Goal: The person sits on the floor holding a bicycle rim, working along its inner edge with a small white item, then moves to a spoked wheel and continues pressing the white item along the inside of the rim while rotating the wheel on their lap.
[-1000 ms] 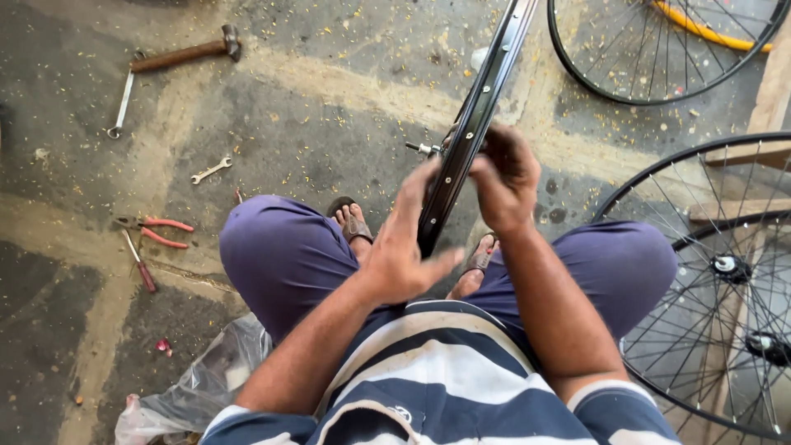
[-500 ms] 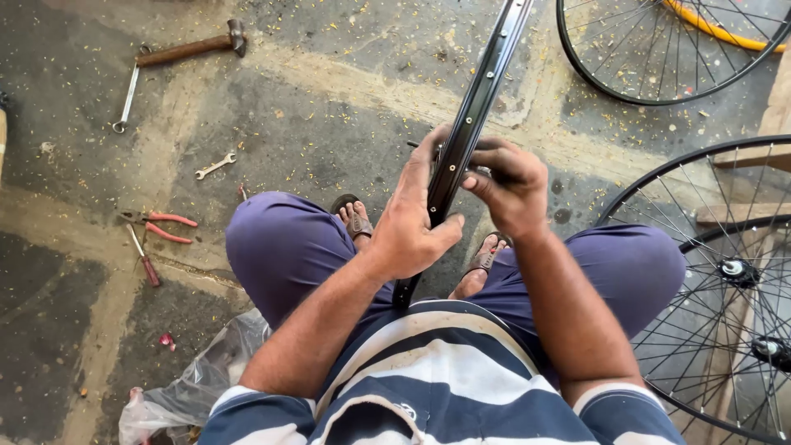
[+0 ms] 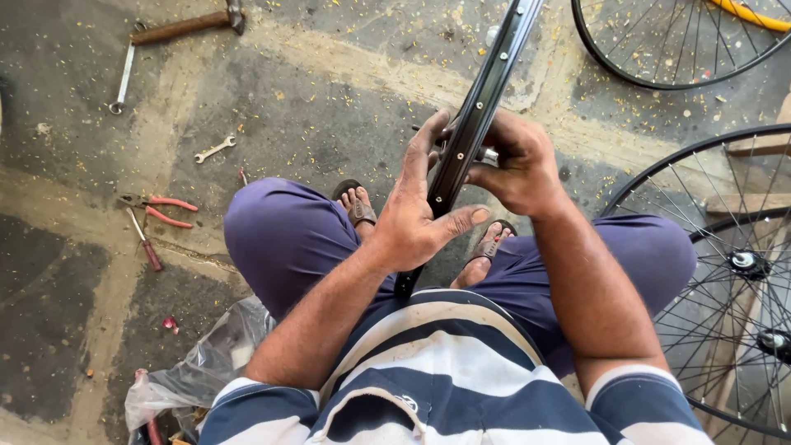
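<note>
On the floor at the left lie a hammer (image 3: pixel 185 25), a small wrench (image 3: pixel 215 149) and red-handled pliers (image 3: pixel 161 211). The left hand (image 3: pixel 420 216) and right hand (image 3: pixel 512 165) clasp a black wheel rim (image 3: pixel 480 107), fingers closed around it, upright between the knees. Spoked wheels (image 3: pixel 725 272) stand at the right.

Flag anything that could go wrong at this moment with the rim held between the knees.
1. The bare black rim stands edge-up, steadied only by the left hand and right hand; it might slip or tip sideways.
2. Its lower end sits close to sandalled feet, so a drop could hit toes.
3. Pliers and a spanner lie loose on the floor, possibly underfoot on standing.
</note>
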